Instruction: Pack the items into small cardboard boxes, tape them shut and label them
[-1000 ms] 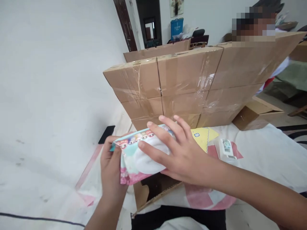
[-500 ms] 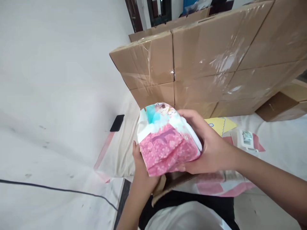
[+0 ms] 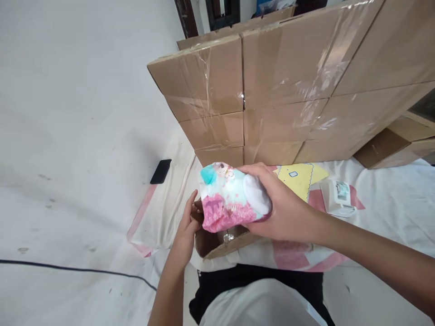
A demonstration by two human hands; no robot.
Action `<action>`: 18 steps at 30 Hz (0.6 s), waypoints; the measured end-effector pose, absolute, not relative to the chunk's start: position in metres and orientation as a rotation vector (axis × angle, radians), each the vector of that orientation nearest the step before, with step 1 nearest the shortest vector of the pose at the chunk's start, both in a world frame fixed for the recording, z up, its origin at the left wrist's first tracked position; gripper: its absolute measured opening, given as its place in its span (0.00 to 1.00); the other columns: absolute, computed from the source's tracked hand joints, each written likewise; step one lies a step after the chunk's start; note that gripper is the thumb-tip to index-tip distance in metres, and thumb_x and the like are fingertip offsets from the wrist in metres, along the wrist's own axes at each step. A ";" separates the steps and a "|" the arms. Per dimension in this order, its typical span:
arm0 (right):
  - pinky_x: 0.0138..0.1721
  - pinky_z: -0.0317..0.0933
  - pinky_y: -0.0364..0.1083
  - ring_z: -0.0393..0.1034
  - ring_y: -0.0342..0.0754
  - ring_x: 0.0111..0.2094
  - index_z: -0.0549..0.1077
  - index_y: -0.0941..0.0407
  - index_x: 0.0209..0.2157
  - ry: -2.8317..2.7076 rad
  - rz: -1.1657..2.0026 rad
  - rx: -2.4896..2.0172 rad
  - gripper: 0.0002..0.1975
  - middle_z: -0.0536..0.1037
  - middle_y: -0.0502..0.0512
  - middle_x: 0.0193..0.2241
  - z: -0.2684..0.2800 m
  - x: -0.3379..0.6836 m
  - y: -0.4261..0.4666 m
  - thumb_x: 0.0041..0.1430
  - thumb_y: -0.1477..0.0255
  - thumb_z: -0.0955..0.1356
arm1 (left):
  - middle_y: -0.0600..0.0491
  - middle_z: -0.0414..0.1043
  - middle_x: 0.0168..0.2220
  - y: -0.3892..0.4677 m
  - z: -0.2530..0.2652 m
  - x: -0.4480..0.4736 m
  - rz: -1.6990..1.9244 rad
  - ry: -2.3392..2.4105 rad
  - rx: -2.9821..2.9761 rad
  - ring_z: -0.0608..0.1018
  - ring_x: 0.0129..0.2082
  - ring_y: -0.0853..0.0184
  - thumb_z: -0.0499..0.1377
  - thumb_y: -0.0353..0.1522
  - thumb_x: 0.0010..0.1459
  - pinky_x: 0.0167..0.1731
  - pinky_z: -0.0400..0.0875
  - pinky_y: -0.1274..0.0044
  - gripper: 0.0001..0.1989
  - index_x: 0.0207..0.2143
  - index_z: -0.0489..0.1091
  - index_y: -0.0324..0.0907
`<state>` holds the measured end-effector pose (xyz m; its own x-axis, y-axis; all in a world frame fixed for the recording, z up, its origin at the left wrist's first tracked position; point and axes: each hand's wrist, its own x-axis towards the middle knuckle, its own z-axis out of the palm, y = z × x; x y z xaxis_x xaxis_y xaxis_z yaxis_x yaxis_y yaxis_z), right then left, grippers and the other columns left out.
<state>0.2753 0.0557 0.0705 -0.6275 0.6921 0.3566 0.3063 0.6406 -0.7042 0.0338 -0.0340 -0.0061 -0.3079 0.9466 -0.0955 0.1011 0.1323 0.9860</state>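
My right hand [image 3: 282,203] is wrapped round the right side of a soft wet wipes pack [image 3: 226,203], printed pink, white and turquoise, with a white oval lid facing right. The pack is held over a small open cardboard box [image 3: 217,251], hiding much of its opening. Something shiny, like clear tape [image 3: 228,237], shows inside the box under the pack. At the box's left end, my left hand [image 3: 186,226] grips the cardboard edge between thumb and fingers, apart from the pack.
A tall stack of taped cardboard boxes [image 3: 285,95] stands behind. A black phone [image 3: 161,171] lies left, by the white wall. On the right are a yellow paper shape [image 3: 299,179], a white tape dispenser [image 3: 340,198] and an open carton [image 3: 390,149]. A black cable [image 3: 84,269] crosses at lower left.
My left hand has let go of the wet wipes pack and moved to the box's edge. The pack has turned and tilted in my right hand, showing more of its lid and the box underneath.
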 end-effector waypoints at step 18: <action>0.34 0.67 0.55 0.75 0.63 0.37 0.71 0.58 0.52 -3.188 0.091 -1.103 0.32 0.79 0.68 0.38 0.027 0.239 0.050 0.42 0.72 0.78 | 0.52 0.74 0.55 -0.020 0.000 0.042 1.086 1.433 0.993 0.77 0.45 0.60 0.52 0.32 0.55 0.49 0.69 0.70 0.33 0.65 0.60 0.48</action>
<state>0.2394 0.0503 0.0268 -0.7621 0.6031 -0.2353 0.6156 0.7877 0.0252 0.0423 -0.0199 0.0000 -0.1223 0.9621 -0.2437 0.0261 0.2485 0.9683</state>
